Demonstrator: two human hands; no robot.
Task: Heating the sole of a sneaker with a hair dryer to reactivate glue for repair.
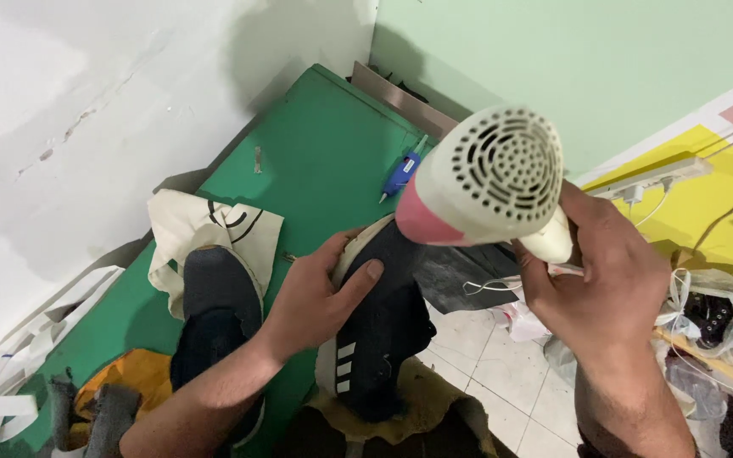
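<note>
Head camera is showing the right hand (608,280) gripping a cream and pink hair dryer (489,178), while the left hand (316,297) is clasping a black shoe (383,326) with white stripes above the lap.

Hair dryer (492,178) handle hidden in right hand (604,280); shoe (379,326) toe behind dryer
</note>
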